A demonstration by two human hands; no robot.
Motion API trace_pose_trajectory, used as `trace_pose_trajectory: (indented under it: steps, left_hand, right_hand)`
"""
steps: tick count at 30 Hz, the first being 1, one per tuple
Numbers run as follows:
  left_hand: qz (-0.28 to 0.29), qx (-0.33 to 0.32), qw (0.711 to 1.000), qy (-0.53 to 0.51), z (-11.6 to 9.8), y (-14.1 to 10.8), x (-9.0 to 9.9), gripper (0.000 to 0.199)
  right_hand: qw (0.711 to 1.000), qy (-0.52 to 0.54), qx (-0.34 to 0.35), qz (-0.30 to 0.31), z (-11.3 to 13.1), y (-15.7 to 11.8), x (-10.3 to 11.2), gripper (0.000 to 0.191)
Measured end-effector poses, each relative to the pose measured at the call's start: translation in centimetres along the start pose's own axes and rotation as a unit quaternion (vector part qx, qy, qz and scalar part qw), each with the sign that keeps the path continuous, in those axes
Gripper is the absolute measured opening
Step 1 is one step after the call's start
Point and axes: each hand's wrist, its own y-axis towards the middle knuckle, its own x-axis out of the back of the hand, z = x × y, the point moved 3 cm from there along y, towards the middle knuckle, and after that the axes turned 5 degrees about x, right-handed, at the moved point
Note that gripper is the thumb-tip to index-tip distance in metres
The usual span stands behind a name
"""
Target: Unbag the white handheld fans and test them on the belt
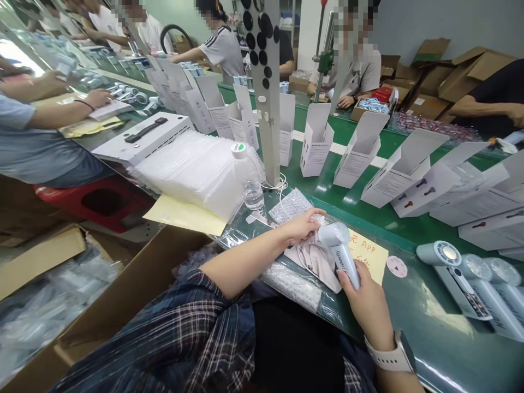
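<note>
My right hand [366, 295] is wrapped round the lower handle of a light blue hair dryer [343, 256], which is tilted with its head up and to the left. Close against the dryer's head is my left hand [303, 226], its index finger stretched out and the other fingers bent. Something clear shows by those fingers, but I cannot make out what they grip. Under both hands lies a crumpled pale cloth [313, 262]. A yellow sheet with red handwriting [374, 256] is partly covered by the dryer and my right hand.
More hair dryers [487, 289] lie at right. Open white boxes [317, 144] line the green conveyor beyond a metal post [268, 131]. A water bottle [249, 180] stands beside stacked clear bags [192, 174]. A carton of plastic bags [61, 305] sits lower left. Co-workers sit around.
</note>
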Motion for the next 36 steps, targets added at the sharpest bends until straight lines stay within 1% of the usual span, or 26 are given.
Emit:
trace_pose_trajectory:
  steps: [3, 5, 6, 7, 8, 9, 11, 12, 13, 14, 15, 17, 18, 19, 20, 21, 22, 23, 24, 25, 26, 29, 31, 33, 36]
  left_hand:
    - [-0.021, -0.015, 0.999, -0.027, -0.8, -0.4, 0.3, 0.058]
    - [-0.034, -0.043, 0.998, -0.028, -1.7, -1.1, 0.4, 0.061]
    - [-0.038, -0.070, 0.997, -0.001, -2.3, -1.6, 0.4, 0.063]
    - [-0.038, -0.105, 0.992, 0.052, -2.9, -2.2, 0.3, 0.063]
    - [-0.033, -0.145, 0.981, 0.128, -3.5, -3.0, 0.2, 0.062]
    - [-0.027, -0.186, 0.958, 0.217, -4.1, -3.7, 0.1, 0.061]
    - [-0.026, -0.241, 0.894, 0.377, -4.9, -4.9, 0.0, 0.058]
    - [-0.036, -0.249, 0.869, 0.426, -5.3, -5.3, 0.1, 0.058]
    - [-0.048, -0.253, 0.851, 0.458, -5.6, -5.5, 0.3, 0.060]
    - [-0.058, -0.258, 0.836, 0.481, -5.9, -5.6, 0.4, 0.061]
    - [-0.062, -0.267, 0.822, 0.500, -6.2, -5.6, 0.4, 0.063]
    - [-0.055, -0.298, 0.790, 0.534, -6.9, -5.5, 0.1, 0.063]
    - [-0.053, -0.313, 0.773, 0.549, -7.3, -5.5, -0.1, 0.063]
    - [-0.056, -0.323, 0.759, 0.563, -7.7, -5.7, -0.4, 0.063]
    - [-0.063, -0.328, 0.747, 0.575, -8.2, -5.9, -0.5, 0.062]
    - [-0.071, -0.332, 0.738, 0.583, -8.8, -6.2, -0.7, 0.062]
    - [-0.075, -0.337, 0.730, 0.589, -9.4, -6.7, -0.8, 0.062]
    - [-0.077, -0.342, 0.725, 0.594, -10.1, -7.2, -0.9, 0.062]
    - [-0.079, -0.345, 0.721, 0.596, -10.8, -7.7, -0.9, 0.062]
    - [-0.082, -0.344, 0.719, 0.598, -11.4, -8.1, -0.9, 0.063]
    - [-0.091, -0.339, 0.719, 0.600, -12.0, -8.5, -0.7, 0.062]
    - [-0.132, -0.309, 0.727, 0.599, -13.3, -8.8, 0.2, 0.058]
    - [-0.148, -0.305, 0.731, 0.592, -13.6, -8.8, 0.8, 0.057]
    - [-0.141, -0.321, 0.727, 0.590, -13.8, -9.0, 1.0, 0.059]
    - [-0.125, -0.340, 0.720, 0.592, -14.1, -9.3, 0.9, 0.062]
  right_hand:
    - [0.996, -0.076, 0.045, 0.010, 0.2, 0.2, -0.2, 0.048]
    - [0.985, -0.154, 0.079, -0.011, 0.4, 0.0, -0.4, 0.043]
    - [0.976, -0.192, 0.102, -0.033, 0.5, -0.1, -0.5, 0.041]
    - [0.964, -0.225, 0.131, -0.059, 0.8, -0.4, -0.4, 0.039]
    - [0.950, -0.253, 0.163, -0.085, 1.0, -0.6, -0.2, 0.037]
    - [0.935, -0.275, 0.194, -0.110, 1.3, -0.8, 0.1, 0.036]
    - [0.908, -0.307, 0.235, -0.161, 2.0, -1.3, 1.0, 0.036]
    - [0.898, -0.320, 0.236, -0.187, 2.4, -1.5, 1.5, 0.037]
    - [0.892, -0.330, 0.231, -0.205, 2.9, -1.7, 2.0, 0.037]
    - [0.891, -0.332, 0.229, -0.209, 3.4, -1.8, 2.3, 0.037]
    - [0.896, -0.323, 0.234, -0.195, 4.0, -1.8, 2.4, 0.036]
    - [0.919, -0.281, 0.236, -0.146, 4.8, -1.5, 2.7, 0.034]
    - [0.934, -0.251, 0.217, -0.130, 5.0, -1.1, 3.0, 0.034]
    - [0.952, -0.213, 0.183, -0.120, 5.0, -0.7, 3.4, 0.035]
    - [0.971, -0.162, 0.140, -0.108, 4.9, -0.2, 4.0, 0.036]
    - [0.986, -0.099, 0.101, -0.083, 4.8, 0.4, 4.4, 0.039]
    - [0.996, -0.027, 0.076, -0.046, 4.9, 0.8, 4.8, 0.042]
    - [0.997, 0.041, 0.068, -0.009, 5.2, 1.2, 5.0, 0.046]
    - [0.994, 0.089, 0.068, 0.011, 5.6, 1.5, 5.3, 0.049]
    - [0.992, 0.106, 0.072, 0.005, 6.2, 1.7, 5.7, 0.050]
    - [0.992, 0.095, 0.080, -0.015, 6.8, 1.8, 6.1, 0.049]
    - [0.989, 0.031, 0.136, -0.049, 8.6, 1.8, 6.8, 0.045]
    - [0.987, 0.016, 0.137, -0.085, 9.2, 1.7, 7.3, 0.046]
    - [0.986, 0.017, 0.124, -0.108, 9.4, 1.8, 7.7, 0.046]
    - [0.988, 0.035, 0.123, -0.092, 9.6, 2.1, 7.9, 0.049]
